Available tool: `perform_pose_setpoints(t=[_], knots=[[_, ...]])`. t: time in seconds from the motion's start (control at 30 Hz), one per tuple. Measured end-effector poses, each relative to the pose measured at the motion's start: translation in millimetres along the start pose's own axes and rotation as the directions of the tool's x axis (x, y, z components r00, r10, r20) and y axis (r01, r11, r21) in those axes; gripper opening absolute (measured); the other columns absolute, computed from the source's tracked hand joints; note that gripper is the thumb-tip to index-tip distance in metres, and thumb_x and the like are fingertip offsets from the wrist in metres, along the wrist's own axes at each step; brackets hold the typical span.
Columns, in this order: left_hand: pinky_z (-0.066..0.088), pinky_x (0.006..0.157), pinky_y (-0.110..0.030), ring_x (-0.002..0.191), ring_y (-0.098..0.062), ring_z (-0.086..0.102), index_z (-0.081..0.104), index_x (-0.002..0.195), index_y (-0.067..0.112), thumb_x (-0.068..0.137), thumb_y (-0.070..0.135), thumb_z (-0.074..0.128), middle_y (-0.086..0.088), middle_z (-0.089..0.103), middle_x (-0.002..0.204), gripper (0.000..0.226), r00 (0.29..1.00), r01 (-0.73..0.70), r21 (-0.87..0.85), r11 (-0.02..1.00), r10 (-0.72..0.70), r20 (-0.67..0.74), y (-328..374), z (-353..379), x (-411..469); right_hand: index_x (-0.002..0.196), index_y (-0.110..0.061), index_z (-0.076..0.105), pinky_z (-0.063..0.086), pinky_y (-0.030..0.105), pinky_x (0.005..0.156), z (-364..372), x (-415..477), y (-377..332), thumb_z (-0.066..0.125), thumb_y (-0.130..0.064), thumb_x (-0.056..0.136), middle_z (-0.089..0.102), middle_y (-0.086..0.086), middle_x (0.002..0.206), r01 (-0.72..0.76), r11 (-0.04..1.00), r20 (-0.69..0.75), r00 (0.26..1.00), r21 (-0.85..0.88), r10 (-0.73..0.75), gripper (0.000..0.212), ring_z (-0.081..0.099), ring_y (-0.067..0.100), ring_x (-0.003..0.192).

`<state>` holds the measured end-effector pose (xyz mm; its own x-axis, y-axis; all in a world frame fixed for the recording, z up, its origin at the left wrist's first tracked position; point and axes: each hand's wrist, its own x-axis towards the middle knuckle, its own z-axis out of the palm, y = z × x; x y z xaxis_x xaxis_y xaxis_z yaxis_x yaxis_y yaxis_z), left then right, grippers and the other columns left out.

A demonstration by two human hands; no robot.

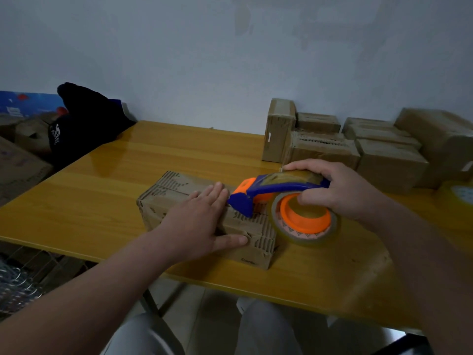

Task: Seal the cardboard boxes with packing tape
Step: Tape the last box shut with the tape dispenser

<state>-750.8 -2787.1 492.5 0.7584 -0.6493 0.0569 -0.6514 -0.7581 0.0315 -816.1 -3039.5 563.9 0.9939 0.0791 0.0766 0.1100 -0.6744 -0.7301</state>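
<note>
— Where do we have the box point(174, 190)?
— On the table point(102, 196), near its front edge, under our left hand point(197, 221), which lies flat on its top.
— And the dispenser point(268, 193)?
— In our right hand point(340, 190), just right of our left fingertips. Its nose rests on the box top; its roll point(304, 221) sits beside the box's right end.
— Beyond our hands?
— Behind our right hand we find the other boxes point(358, 147) along the wall, the leftmost standing on end. Far left of our left hand, past the table's back corner, lies a cap point(87, 124), with a carton point(18, 165) further left.
</note>
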Motion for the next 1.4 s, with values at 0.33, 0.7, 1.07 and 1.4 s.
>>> perform_pose_setpoints(t=[0.33, 0.7, 1.07, 1.4], knots=[[0.005, 0.106, -0.022, 0.145, -0.012, 0.006, 0.003, 0.152, 0.026, 0.057, 0.095, 0.007, 0.001, 0.001, 0.159, 0.117, 0.999, -0.054, 0.006, 0.999, 0.054, 0.003, -39, -7, 3, 0.119, -0.038, 0.059, 0.053, 0.025, 0.066, 26, 22, -14, 0.074, -0.029, 0.072, 0.065, -0.009, 0.097, -0.008, 0.999, -0.100, 0.995, 0.042, 0.012, 0.050, 0.063, 0.010, 0.078], [0.013, 0.113, -0.027, 0.145, -0.012, 0.007, -0.003, 0.151, 0.023, 0.058, 0.093, 0.009, 0.005, -0.007, 0.157, 0.117, 0.996, -0.036, 0.018, 0.999, 0.034, 0.087, -50, -9, 5, 0.122, -0.038, 0.055, 0.055, 0.030, 0.065, 7, -11, 0, 0.076, -0.018, 0.072, 0.063, -0.005, 0.099, -0.021, 1.000, -0.006, 1.000, 0.011, 0.021, 0.058, 0.064, 0.015, 0.079], [0.004, 0.114, -0.032, 0.145, -0.015, 0.006, 0.005, 0.152, 0.019, 0.061, 0.094, 0.002, -0.004, 0.004, 0.159, 0.118, 0.998, 0.009, 0.050, 0.999, -0.006, -0.068, 9, 4, 6, 0.110, -0.049, 0.054, 0.052, 0.021, 0.054, 18, -24, 23, 0.072, -0.023, 0.055, 0.062, -0.012, 0.090, -0.018, 0.982, -0.019, 1.000, 0.186, 0.022, 0.063, 0.063, 0.009, 0.070], [0.009, 0.114, -0.031, 0.144, -0.012, 0.014, 0.013, 0.151, 0.024, 0.061, 0.095, 0.000, 0.001, 0.010, 0.158, 0.116, 0.993, 0.012, 0.107, 0.994, 0.000, -0.118, -13, 8, 11, 0.109, -0.046, 0.054, 0.051, 0.024, 0.056, 36, -11, 21, 0.072, -0.024, 0.053, 0.062, -0.020, 0.086, -0.006, 0.973, -0.072, 0.997, 0.232, 0.024, 0.062, 0.062, 0.010, 0.068]])
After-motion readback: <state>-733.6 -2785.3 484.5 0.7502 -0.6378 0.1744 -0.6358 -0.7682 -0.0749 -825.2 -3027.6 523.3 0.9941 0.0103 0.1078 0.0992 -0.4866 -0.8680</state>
